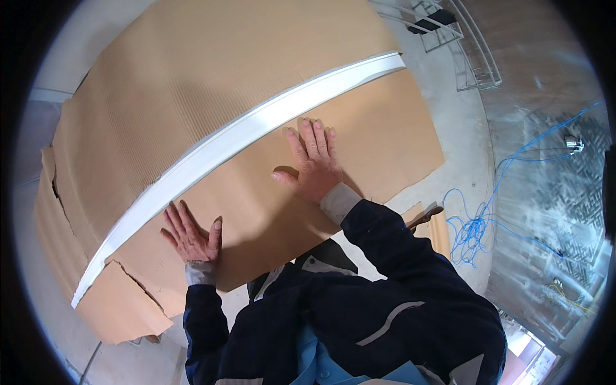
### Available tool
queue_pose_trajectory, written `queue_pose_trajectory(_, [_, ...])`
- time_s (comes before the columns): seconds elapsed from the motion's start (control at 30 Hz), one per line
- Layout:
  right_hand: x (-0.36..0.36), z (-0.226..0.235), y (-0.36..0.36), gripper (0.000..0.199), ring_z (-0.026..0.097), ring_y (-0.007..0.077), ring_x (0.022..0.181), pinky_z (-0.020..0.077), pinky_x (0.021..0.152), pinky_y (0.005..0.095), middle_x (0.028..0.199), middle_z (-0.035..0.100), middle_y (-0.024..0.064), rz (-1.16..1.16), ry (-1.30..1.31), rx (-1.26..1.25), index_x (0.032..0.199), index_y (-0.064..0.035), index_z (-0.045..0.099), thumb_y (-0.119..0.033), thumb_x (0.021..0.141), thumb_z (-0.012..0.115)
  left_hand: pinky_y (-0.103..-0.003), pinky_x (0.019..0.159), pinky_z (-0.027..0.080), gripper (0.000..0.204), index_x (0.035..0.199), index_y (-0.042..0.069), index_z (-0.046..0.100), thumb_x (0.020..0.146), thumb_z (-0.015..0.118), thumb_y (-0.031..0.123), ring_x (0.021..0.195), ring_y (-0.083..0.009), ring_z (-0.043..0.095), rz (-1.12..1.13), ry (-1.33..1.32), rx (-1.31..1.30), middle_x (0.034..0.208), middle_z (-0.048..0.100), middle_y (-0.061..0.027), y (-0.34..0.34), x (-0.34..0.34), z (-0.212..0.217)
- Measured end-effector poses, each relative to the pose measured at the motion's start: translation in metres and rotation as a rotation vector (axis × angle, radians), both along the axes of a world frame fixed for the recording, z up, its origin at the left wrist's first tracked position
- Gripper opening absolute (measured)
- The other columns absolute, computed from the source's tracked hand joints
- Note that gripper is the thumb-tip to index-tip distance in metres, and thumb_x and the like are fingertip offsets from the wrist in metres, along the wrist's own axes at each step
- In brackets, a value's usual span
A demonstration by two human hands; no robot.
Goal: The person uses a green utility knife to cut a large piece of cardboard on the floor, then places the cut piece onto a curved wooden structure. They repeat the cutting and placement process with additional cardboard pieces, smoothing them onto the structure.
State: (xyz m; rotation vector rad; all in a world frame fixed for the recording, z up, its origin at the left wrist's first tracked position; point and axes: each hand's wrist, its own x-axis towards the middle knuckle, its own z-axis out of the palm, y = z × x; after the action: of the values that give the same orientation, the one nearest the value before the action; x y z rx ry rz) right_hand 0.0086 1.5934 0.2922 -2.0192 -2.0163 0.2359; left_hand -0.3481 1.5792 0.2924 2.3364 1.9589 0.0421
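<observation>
White strip [237,133], long axis laid 8-to-2 o'clock on brown cardboard [212,64], is found at 11 o'clock from the left hand [191,240] (slightly nearer) and right hand [314,168], both splayed, empty.

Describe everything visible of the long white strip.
The long white strip is narrow and smooth-looking, with lines along its length and a greyish far edge; metal or plastic, I cannot tell. It lies across the brown cardboard, from lower left to upper right. It looks bowed, though the lens bends edges. The right hand is apart from it; the left hand's fingertips are close to its near edge, contact unclear.
</observation>
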Motion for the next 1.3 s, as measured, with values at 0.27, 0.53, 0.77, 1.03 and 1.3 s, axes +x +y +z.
queue_pose_trajectory(0.27, [0.142,-0.008,0.033,0.105,0.017,0.0455,0.156,0.0087,0.126,0.0578,0.166,0.024,0.0259,-0.374,-0.135,0.000,0.161,-0.0033,0.026,-0.077,0.091,0.051,-0.067,0.122,0.001,0.109,0.163,0.008,0.026,0.086,0.054,0.079,0.160,-0.0375,0.009,0.019,0.047,-0.002,0.171,0.017,-0.0192,0.003,0.003,0.004])
queue_pose_trajectory(0.53, [0.259,-0.004,0.066,0.113,0.023,0.0421,0.154,0.0167,0.125,0.0562,0.165,0.029,0.0227,-0.642,-0.180,-0.136,0.162,-0.0062,0.026,-0.089,0.087,0.040,-0.067,0.122,0.002,0.109,0.165,0.010,0.024,0.086,0.054,0.079,0.159,-0.0376,0.011,0.007,0.039,0.030,0.171,0.020,-0.0181,0.003,0.003,0.002])
queue_pose_trajectory(0.77, [0.274,0.008,0.075,0.118,0.042,0.0412,0.143,0.0304,0.117,0.0531,0.153,0.046,0.0235,-0.803,-0.053,-0.258,0.163,-0.0072,0.024,-0.092,0.083,0.042,-0.067,0.122,0.002,0.109,0.165,0.010,0.023,0.086,0.054,0.080,0.159,-0.0384,0.012,-0.007,0.025,0.036,0.171,0.020,-0.0188,0.004,0.001,-0.001])
queue_pose_trajectory(1.03, [0.263,-0.003,0.084,0.106,0.026,0.0444,0.153,0.0187,0.124,0.0571,0.163,0.031,0.0277,-0.804,-0.345,-0.189,0.162,-0.0030,0.022,-0.079,0.093,0.044,-0.066,0.122,0.002,0.112,0.165,0.011,0.022,0.084,0.055,0.082,0.159,-0.0389,0.012,-0.012,0.036,0.034,0.171,0.019,-0.0191,0.004,-0.003,-0.004])
queue_pose_trajectory(1.3, [0.039,0.003,0.198,0.103,0.003,0.0460,0.158,-0.0022,0.127,0.0565,0.169,0.013,0.0281,-0.002,-0.023,0.190,0.164,-0.0055,0.020,-0.078,0.094,0.042,-0.066,0.122,0.003,0.112,0.165,0.011,0.023,0.084,0.055,0.082,0.159,-0.0385,0.012,0.009,0.031,0.017,0.171,0.018,-0.0187,0.004,-0.002,-0.004])
